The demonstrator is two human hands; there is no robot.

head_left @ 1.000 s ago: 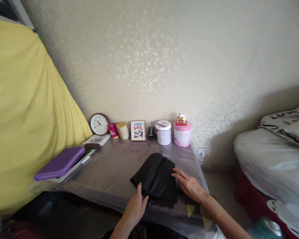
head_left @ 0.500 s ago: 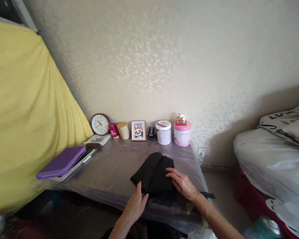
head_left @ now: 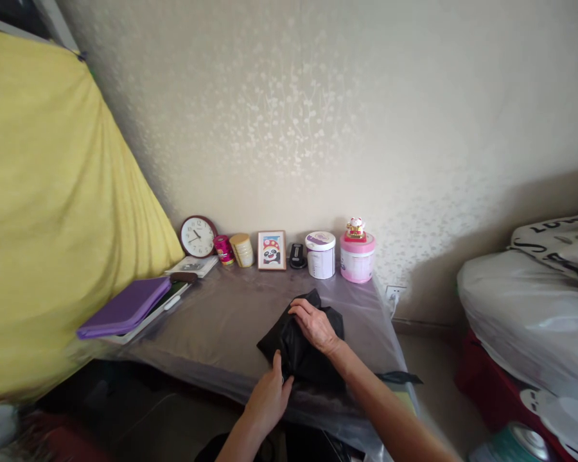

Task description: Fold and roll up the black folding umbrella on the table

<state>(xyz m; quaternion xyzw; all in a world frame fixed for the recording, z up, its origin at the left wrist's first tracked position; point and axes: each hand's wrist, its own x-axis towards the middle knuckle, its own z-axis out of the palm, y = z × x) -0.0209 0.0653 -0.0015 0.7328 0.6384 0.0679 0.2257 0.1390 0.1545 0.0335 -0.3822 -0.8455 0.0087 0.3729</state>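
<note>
A black folded cloth item (head_left: 318, 364), perhaps a bag or garment, lies crumpled near the front right of the table. My left hand (head_left: 268, 393) grips its near left edge, thumb on top and the other fingers partly hidden under the fabric. Across its upper middle rests my right hand (head_left: 313, 326), fingers bent together and pinching a raised fold. A black strap-like end (head_left: 399, 378) sticks out past the table's right side, partly covered by my right forearm.
Along the wall stand a clock (head_left: 198, 236), a pink can (head_left: 223, 250), a yellow-lidded jar (head_left: 242, 250), a panda picture (head_left: 271, 250), a white tub (head_left: 320, 260) and a pink tub (head_left: 358, 263) with a cat figurine. A purple folder (head_left: 125, 307) lies left on the plastic-covered table (head_left: 221, 327).
My right hand has moved left from the cloth's right edge onto its middle, bunching the fabric there. My left hand keeps its hold on the near edge. The view shifted slightly.
</note>
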